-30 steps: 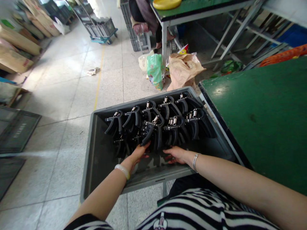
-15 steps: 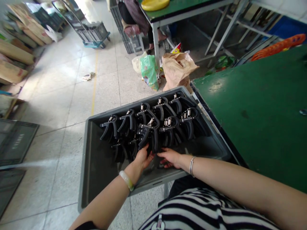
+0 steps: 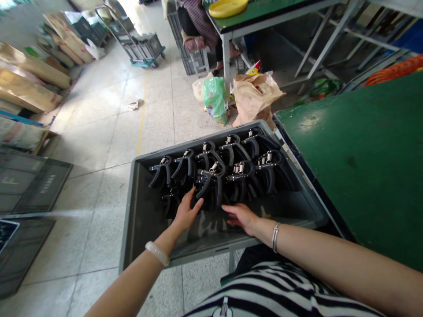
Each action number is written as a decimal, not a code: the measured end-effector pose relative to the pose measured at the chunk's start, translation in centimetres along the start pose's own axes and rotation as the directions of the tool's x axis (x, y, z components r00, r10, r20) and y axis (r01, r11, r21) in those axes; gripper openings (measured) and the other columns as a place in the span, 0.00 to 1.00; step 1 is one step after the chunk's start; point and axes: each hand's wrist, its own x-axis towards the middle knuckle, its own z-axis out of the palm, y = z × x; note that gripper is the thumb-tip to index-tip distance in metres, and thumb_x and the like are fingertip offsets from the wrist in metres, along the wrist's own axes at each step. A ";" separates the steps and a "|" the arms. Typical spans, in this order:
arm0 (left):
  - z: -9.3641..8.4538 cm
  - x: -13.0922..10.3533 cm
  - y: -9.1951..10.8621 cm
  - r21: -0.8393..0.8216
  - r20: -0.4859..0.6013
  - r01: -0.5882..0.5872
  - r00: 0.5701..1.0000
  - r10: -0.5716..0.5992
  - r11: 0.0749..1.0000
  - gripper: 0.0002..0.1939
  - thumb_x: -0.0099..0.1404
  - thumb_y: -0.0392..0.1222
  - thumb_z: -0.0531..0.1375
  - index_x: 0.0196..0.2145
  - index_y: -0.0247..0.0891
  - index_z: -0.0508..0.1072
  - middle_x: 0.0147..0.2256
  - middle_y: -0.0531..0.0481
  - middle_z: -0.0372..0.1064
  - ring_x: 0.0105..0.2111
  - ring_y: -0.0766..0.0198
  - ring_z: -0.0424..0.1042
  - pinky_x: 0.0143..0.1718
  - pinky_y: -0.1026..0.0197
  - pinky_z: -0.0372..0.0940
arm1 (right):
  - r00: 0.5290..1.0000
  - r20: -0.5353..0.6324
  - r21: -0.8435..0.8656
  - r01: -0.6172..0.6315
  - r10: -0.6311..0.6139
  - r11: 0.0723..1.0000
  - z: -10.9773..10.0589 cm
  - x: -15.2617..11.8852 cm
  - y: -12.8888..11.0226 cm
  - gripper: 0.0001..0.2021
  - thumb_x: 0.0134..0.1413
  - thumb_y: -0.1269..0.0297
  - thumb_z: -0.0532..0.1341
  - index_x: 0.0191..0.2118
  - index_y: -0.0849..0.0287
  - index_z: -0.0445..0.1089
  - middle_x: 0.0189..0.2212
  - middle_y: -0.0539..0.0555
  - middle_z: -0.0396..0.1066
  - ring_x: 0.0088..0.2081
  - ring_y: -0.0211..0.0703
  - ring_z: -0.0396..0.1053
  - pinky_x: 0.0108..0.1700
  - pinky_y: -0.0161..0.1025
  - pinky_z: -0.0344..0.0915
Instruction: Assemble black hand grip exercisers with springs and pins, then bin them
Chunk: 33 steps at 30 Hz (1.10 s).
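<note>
Several black hand grip strengtheners (image 3: 243,171) with silver springs stand in rows inside a grey plastic crate (image 3: 130,220). My left hand (image 3: 187,211) is at the near side of the rows, thumb and fingers apart, its fingertips beside the front left grip strengtheners. Just right of it, my right hand (image 3: 242,218) is open, fingers stretched toward the lower end of the front middle grip strengthener (image 3: 213,185). I cannot tell whether those fingertips touch it. Neither hand is closed around anything.
A green-topped table (image 3: 360,167) adjoins the crate's right side. Beyond the crate stand a brown paper bag (image 3: 254,97) and a green plastic bag (image 3: 214,99). A person (image 3: 198,26) sits by the far table. A loaded trolley (image 3: 143,48) is at the upper left.
My left hand has moved left, away from the front middle grip strengthener, and its fingers have spread. My right hand stays near the same grip strengthener. The view has shifted slightly.
</note>
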 end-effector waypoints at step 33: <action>4.4 6.4 9.2 0.743 0.359 -0.533 0.828 0.431 0.405 0.34 0.62 0.56 0.47 0.62 0.40 0.44 0.63 0.44 0.35 0.62 0.54 0.34 0.58 0.44 0.38 | 0.986 0.119 -0.363 0.150 -0.113 0.920 -3.9 -6.3 -4.1 0.14 0.38 0.70 0.64 0.36 0.63 0.67 0.33 0.56 0.68 0.32 0.41 0.66 0.20 0.29 0.59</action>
